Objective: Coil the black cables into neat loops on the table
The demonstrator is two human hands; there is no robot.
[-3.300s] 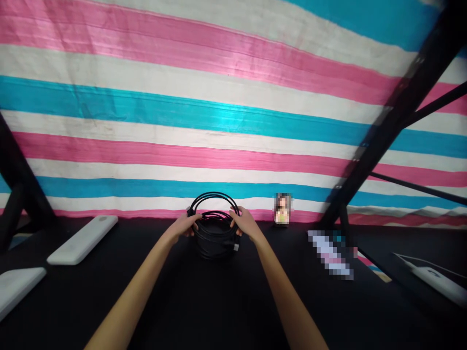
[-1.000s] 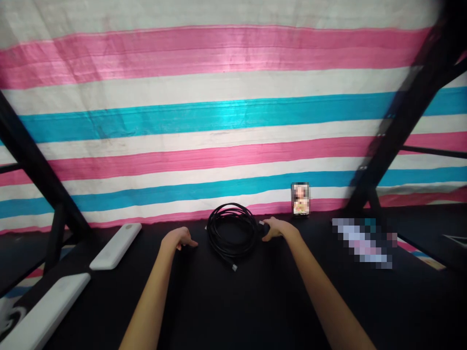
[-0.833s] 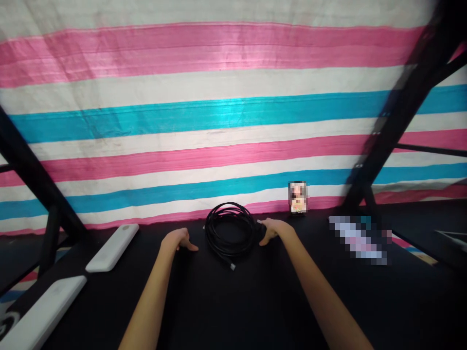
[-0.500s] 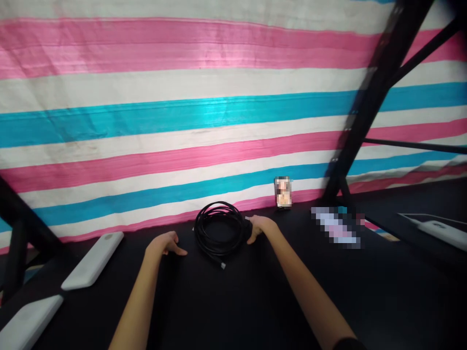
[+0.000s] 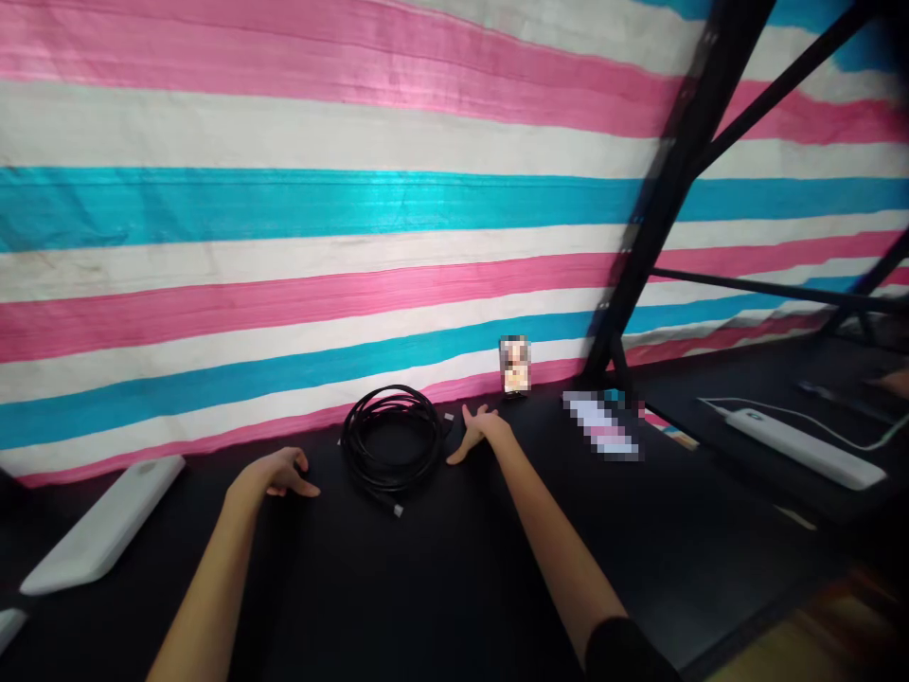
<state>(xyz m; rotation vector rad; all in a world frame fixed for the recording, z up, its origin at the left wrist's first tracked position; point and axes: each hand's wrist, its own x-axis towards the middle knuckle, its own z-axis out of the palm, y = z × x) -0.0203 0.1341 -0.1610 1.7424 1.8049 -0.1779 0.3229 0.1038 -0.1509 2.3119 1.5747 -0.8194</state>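
A coiled black cable [image 5: 346,450] lies on the black table [image 5: 398,606], with one metal-tipped plug pointing toward me and another plug at its right side. My left hand [image 5: 278,474] rests on the table to the left of the coil, apart from it, fingers bent and thumb stretched out, holding nothing. Just right of the coil is my right hand [image 5: 479,431], its thumb and fingers spread, with a small gap to the cable's plug. Nothing is in it.
White slab-like devices [image 5: 106,526] lie at the left. Near the striped sheet [image 5: 355,313] stands a small blurred-out screen or picture [image 5: 515,365]. A blurred-out flat item [image 5: 602,426] and a white power strip-like bar [image 5: 806,447] with a cord lie right, beside a black frame post [image 5: 639,256].
My right hand has come off the cable's right-hand plug and its fingers have spread. The view has turned to the right, so everything appears shifted left.
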